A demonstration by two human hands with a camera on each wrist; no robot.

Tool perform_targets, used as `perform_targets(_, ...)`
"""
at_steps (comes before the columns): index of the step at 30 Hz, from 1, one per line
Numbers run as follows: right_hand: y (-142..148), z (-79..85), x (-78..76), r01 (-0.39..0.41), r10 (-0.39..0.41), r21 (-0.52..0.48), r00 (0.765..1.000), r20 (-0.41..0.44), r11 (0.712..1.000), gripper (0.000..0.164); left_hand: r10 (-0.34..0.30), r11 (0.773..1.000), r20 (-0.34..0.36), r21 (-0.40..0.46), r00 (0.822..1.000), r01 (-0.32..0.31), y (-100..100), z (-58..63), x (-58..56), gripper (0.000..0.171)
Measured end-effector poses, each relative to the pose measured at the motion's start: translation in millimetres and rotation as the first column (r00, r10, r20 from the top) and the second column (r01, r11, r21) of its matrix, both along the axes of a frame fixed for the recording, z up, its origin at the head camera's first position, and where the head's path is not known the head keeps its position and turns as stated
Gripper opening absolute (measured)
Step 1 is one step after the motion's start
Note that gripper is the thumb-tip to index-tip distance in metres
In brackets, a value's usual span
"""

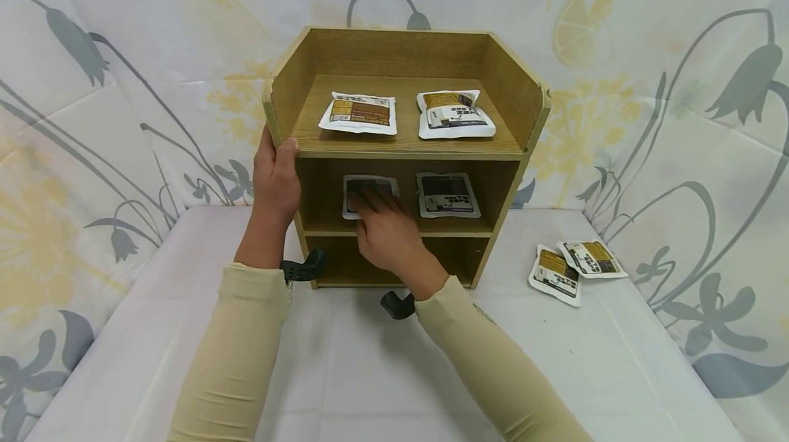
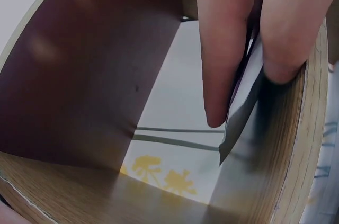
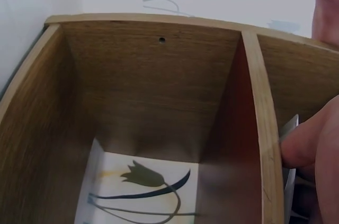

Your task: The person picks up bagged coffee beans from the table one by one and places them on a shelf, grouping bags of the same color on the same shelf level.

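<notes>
In the head view, my left hand (image 1: 276, 178) grips the left side panel of a wooden shelf unit (image 1: 407, 154). My right hand (image 1: 390, 233) reaches into the middle compartment and pinches a flat white-edged packet (image 1: 372, 179). The left wrist view shows that packet (image 2: 241, 110) tilted between the fingers (image 2: 220, 75), close to the shelf board. A sliver of the packet (image 3: 289, 128) appears beside the right hand (image 3: 318, 155) in the right wrist view. To its right on the same shelf lies a second dark-labelled packet (image 1: 446, 195).
The top shelf holds a brown-labelled packet (image 1: 360, 113) and a yellow-and-white packet (image 1: 456, 115). Right of the unit, two overlapping packets, one lower (image 1: 555, 276) and one upper (image 1: 593, 259), lie on the white table cloth (image 1: 345, 360). Flower-patterned cloth (image 1: 647, 51) hangs behind.
</notes>
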State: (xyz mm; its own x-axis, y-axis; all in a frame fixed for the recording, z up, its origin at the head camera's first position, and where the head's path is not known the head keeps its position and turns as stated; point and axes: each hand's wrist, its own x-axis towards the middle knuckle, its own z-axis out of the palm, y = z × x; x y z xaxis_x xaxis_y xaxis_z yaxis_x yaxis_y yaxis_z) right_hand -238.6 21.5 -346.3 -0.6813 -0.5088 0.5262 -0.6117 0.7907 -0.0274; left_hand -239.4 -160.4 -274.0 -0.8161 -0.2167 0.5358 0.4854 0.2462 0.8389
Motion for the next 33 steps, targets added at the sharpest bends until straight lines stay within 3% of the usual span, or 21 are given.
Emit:
perform_targets(18, -6.1, 3.2, -5.5, 0.027, -0.027, 0.0, 0.99, 0.139, 1.0, 0.044, 0.002, 1.0, -0.009, -0.009, 1.0, -0.002, -0.4, -1.5, -2.4, 0.051)
perform_targets(33, 10.9, -7.0, 7.2, -0.101, 0.101, -0.133, 0.995, -0.009, 0.986, 0.036, 0.002, 1.0, 0.0, -0.013, 1.0, -0.002, -0.2, -0.5, -0.2, 0.05)
